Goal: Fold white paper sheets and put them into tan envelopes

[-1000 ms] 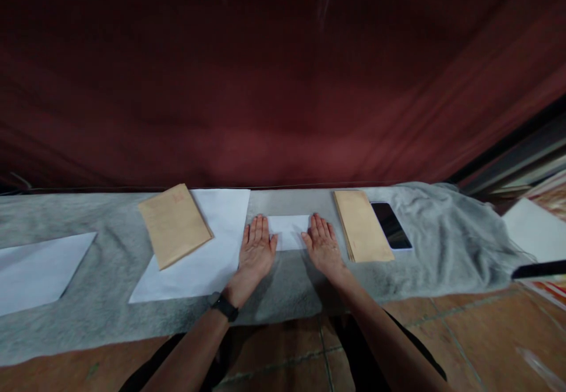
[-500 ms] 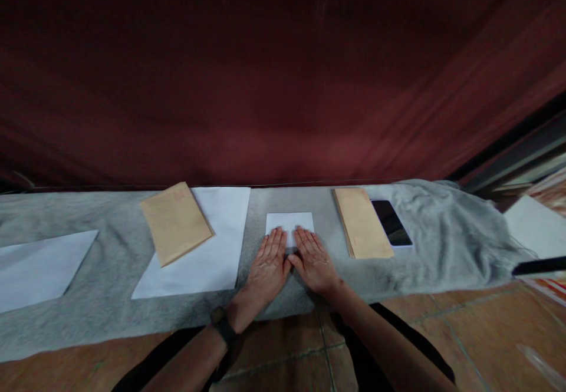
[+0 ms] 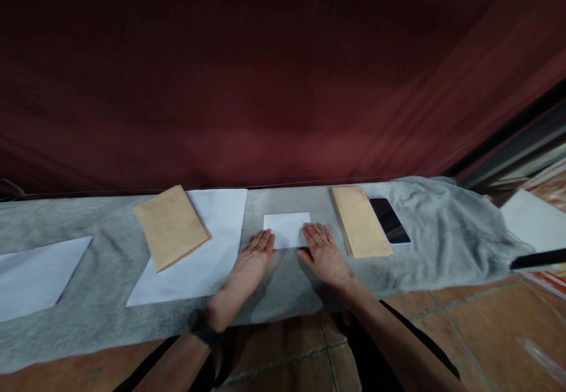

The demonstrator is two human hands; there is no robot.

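gray cloth (image 3: 106, 218), l hand (image 3: 256, 254), r hand (image 3: 322, 254) apart at wht paper (image 3: 287, 228) edges

"What do you count?"

"One left hand (image 3: 254, 260), one right hand (image 3: 327, 260), both mine, and one watch (image 3: 202, 328)."

"What else?"

"One cloth (image 3: 110, 227); on it, one small paper (image 3: 287, 228) and two large papers (image 3: 194, 280) (image 3: 35, 275)."

"More?"

"Two envelope piles (image 3: 172, 227) (image 3: 362, 224); I can't count inside each. Also one phone (image 3: 390, 221)."

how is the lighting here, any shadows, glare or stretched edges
Head view: dim, the red backdrop fading near black up top; head view: soft shadows on the gray cloth by the left hand and right hand; head view: no strong glare on the phone; head view: far right looks stretched.
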